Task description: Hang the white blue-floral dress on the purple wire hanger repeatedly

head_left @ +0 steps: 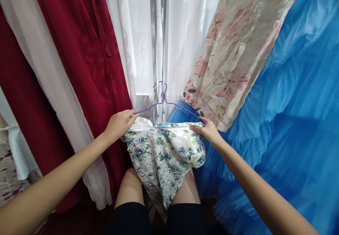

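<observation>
A white garment with a blue and yellow floral print [164,150] hangs in front of my knees from a thin purple wire hanger [180,106]. Its top edge runs along just below the hanger's arms. My left hand [120,123] is closed at the left end, pinching the hanger and the garment's upper corner. At the opposite end my right hand [208,129] grips the garment's edge and the hanger between thumb and fingers. The hanger's hook points upward, in front of white ribbons [160,51].
Dark red fabric [76,51] and pale sheer cloth [53,69] hang on the left. White curtain-like fabric [190,26] is behind the hanger. To the right hang a beige cloth with pink flowers [235,51] and ruffled blue tulle [296,129].
</observation>
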`<state>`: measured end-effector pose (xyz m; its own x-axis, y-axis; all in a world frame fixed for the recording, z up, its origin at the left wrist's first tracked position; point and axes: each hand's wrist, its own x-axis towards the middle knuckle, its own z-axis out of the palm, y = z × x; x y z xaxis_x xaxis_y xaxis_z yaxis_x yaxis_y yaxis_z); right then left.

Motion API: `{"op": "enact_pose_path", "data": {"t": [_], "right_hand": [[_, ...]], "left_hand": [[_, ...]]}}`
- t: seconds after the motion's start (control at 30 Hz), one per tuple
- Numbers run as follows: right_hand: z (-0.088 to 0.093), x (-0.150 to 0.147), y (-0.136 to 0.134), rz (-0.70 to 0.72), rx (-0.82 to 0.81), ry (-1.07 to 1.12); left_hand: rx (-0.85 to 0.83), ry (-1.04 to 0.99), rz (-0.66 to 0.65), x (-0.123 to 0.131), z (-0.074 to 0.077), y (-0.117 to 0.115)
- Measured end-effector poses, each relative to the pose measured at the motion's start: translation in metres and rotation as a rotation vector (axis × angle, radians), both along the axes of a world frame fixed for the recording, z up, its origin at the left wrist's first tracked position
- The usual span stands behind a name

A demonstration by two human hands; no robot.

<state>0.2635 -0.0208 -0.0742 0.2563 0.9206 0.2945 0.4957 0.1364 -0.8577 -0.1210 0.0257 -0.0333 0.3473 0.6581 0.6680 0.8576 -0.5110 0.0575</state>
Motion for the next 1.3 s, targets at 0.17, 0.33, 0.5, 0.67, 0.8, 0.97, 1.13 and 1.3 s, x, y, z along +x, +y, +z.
{"op": "enact_pose_path", "data": {"t": [0.17,0.33,0.5,0.67,0.8,0.97,1.13,1.3], "right_hand": [[0.015,-0.004,-0.024,0.094,-0.056,-0.095],[0.043,-0.006,-0.048,0.288,-0.158,-0.168],[0.067,0.01,-0.058,0.669,-0.423,0.038],[0.067,0.024,-0.055,0.764,-0.37,0.226],[0.057,0.018,-0.054,0.607,-0.278,0.152],[0.046,0.009,-0.054,0.191,0.042,-0.355],[0.055,0.006,-0.059,0.266,0.079,-0.595],[0.063,-0.004,-0.053,0.502,-0.031,-0.054]], "left_hand": [[-0.027,-0.001,0.063,-0.004,0.001,0.013],[-0.079,-0.071,-0.026,0.015,-0.003,0.019],[-0.032,-0.111,0.01,0.043,-0.001,0.016],[-0.039,-0.116,0.032,0.053,0.001,0.02],[-0.013,-0.059,0.077,0.049,0.001,0.023],[0.011,-0.024,0.049,0.048,0.002,0.019],[-0.001,-0.101,0.051,0.04,0.003,0.02],[-0.082,-0.434,-0.034,0.011,-0.005,0.028]]}}
